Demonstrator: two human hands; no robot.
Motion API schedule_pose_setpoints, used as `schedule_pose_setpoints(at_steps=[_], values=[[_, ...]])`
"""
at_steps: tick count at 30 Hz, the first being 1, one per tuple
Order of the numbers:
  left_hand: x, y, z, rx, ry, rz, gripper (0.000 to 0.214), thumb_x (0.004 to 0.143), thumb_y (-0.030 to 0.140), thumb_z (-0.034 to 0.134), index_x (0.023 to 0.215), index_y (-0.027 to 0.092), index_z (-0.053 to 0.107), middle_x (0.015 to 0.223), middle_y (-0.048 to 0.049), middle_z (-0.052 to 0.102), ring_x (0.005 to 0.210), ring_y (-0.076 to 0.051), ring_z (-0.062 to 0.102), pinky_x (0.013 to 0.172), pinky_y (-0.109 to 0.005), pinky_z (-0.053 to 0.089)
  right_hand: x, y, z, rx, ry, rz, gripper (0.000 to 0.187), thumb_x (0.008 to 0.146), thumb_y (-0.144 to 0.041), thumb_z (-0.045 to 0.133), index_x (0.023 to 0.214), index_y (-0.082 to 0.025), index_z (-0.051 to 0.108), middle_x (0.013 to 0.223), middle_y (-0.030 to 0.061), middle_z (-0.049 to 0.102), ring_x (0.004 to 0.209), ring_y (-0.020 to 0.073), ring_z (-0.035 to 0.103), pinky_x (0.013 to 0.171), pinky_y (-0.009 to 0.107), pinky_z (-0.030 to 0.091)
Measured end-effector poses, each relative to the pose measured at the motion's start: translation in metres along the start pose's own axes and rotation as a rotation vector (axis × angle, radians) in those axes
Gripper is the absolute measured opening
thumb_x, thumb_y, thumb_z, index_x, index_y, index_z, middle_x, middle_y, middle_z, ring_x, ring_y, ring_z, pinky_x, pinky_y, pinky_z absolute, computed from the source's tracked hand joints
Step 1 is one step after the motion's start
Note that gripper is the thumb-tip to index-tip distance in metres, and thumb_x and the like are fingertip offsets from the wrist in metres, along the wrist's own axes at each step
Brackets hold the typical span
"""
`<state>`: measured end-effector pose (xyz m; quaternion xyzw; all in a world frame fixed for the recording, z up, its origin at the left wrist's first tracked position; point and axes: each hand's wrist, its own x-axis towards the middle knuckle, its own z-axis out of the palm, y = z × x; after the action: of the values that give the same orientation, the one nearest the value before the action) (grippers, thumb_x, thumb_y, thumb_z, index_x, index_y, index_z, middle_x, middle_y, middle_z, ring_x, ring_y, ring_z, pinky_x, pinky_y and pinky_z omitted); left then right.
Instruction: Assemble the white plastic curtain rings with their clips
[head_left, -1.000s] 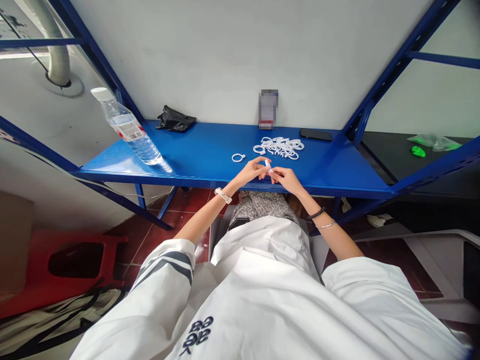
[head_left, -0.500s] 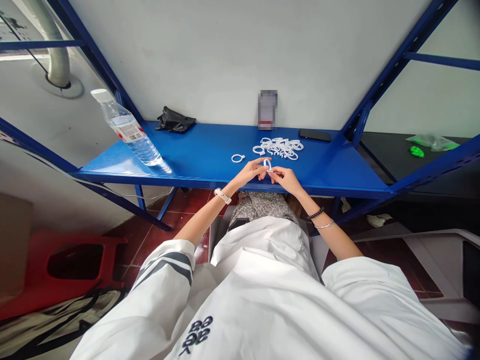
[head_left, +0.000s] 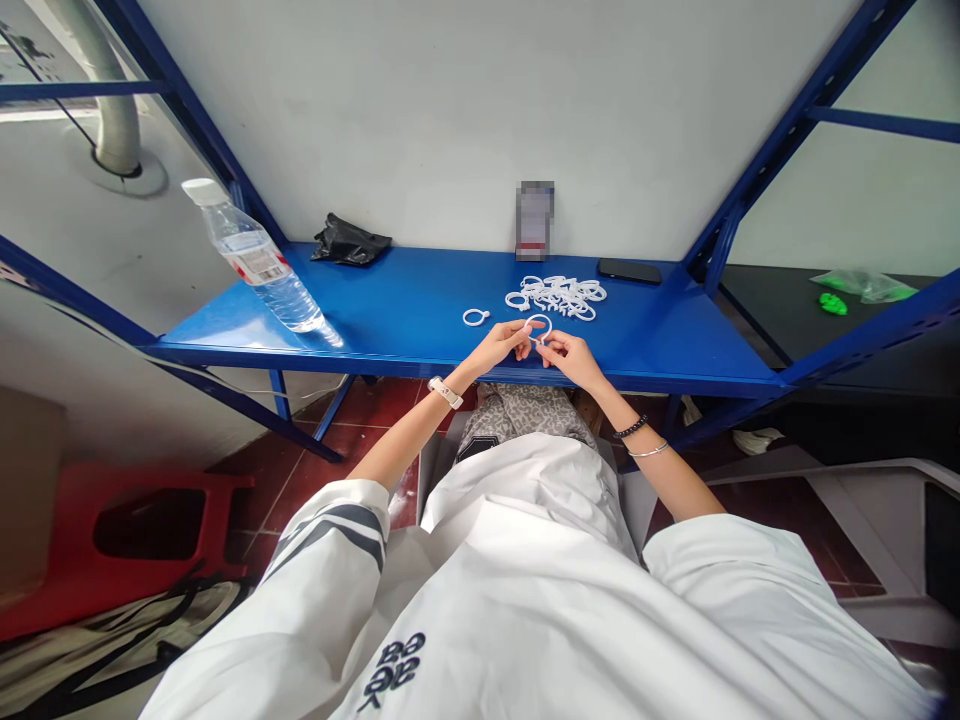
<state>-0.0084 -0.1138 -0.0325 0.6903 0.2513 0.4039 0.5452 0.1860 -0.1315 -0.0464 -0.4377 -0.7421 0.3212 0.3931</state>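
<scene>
Above the front edge of the blue table (head_left: 420, 300), a white plastic curtain ring (head_left: 541, 318) is held between both hands. My left hand (head_left: 501, 344) pinches its left side. My right hand (head_left: 570, 355) grips the lower right part, where a small eyelet seems to be; the fingertips partly cover it. One separate white ring (head_left: 475, 318) lies flat on the table just beyond my left hand. A tangled pile of white rings (head_left: 562, 295) lies behind my right hand.
A tall water bottle (head_left: 259, 262) stands at the table's left end. Along the wall are a crumpled black bag (head_left: 349, 240), a blurred upright phone-like object (head_left: 535, 220) and a black phone (head_left: 630, 270). Blue metal posts (head_left: 750, 190) frame both sides.
The held ring has turned from nearly edge-on to showing its round opening. My left fingers have shifted slightly with it. The pile and the separate ring have stayed put.
</scene>
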Motion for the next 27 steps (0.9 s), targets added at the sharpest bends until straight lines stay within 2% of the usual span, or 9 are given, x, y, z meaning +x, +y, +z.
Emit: schedule_pose_setpoints(at_steps=[6,13,20,27], values=[[0.0012,-0.0015,-0.0007,0.029,-0.009,0.005,0.062,0.090,0.062,0.054,0.116,0.006,0.064,0.060,-0.0004,0.056,0.056,-0.010,0.051,0.059,-0.022,0.043,-0.0001,-0.0013,-0.0009,-0.004,-0.009,-0.011,0.042,0.084,-0.057,0.060,0.097,-0.016,0.064,0.059,0.0012,0.063,0.057,0.0163,0.057,0.065,0.030,0.045],[0.0014,-0.0007,-0.0009,0.009,0.008,0.014,0.063,0.088,0.064,0.055,0.113,0.007,0.065,0.060,-0.0006,0.056,0.056,-0.010,0.052,0.058,-0.023,0.043,0.0013,0.0017,-0.0017,0.091,-0.078,0.015,0.048,0.085,-0.057,0.058,0.107,-0.015,0.065,0.063,0.0016,0.065,0.059,0.0158,0.056,0.063,0.030,0.046],[0.0015,-0.0010,-0.0012,0.003,0.016,0.008,0.061,0.086,0.065,0.056,0.108,0.009,0.066,0.060,-0.0006,0.056,0.056,-0.010,0.052,0.058,-0.023,0.043,0.0028,0.0014,-0.0030,0.142,-0.122,0.027,0.050,0.085,-0.062,0.057,0.102,-0.016,0.066,0.065,0.0026,0.065,0.059,0.0146,0.056,0.064,0.029,0.048],[0.0021,-0.0019,-0.0015,0.000,-0.009,0.019,0.060,0.087,0.064,0.056,0.108,0.008,0.066,0.060,-0.0006,0.056,0.056,-0.010,0.052,0.058,-0.023,0.043,0.0006,-0.0029,-0.0030,0.167,-0.127,0.018,0.047,0.083,-0.063,0.060,0.096,-0.018,0.060,0.064,0.0006,0.064,0.060,0.0146,0.057,0.064,0.029,0.047]])
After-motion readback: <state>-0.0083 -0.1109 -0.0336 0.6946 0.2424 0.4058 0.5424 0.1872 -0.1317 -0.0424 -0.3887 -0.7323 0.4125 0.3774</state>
